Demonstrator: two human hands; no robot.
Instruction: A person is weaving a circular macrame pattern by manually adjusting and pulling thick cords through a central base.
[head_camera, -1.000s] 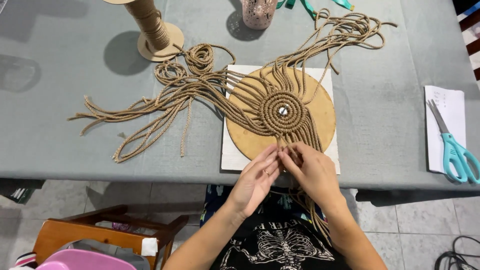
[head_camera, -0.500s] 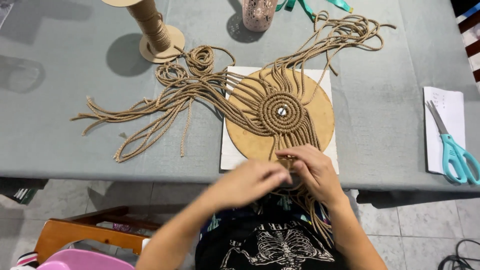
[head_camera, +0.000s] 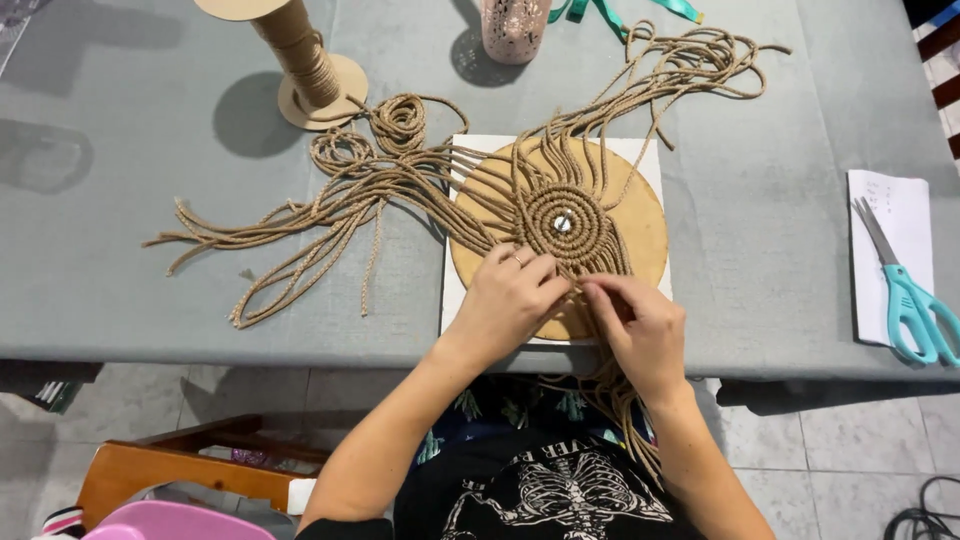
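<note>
Grey table (head_camera: 150, 300): white board (head_camera: 652, 160), cord spool (head_camera: 305, 60), paper (head_camera: 895, 215), pink cup (head_camera: 515, 28).

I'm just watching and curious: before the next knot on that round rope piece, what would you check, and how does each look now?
1. Both hands on the cords: left hand and right hand pinch strands at the near edge of the coil. Ok.
2. Round board flat on the table. Ok.
3. Loose cords fanned left, some crossing. Cannot tell if tangled.
4. Scissors at the person's right, on paper. Ok.
5. Knot tightness under fingers. Cannot tell.
</note>
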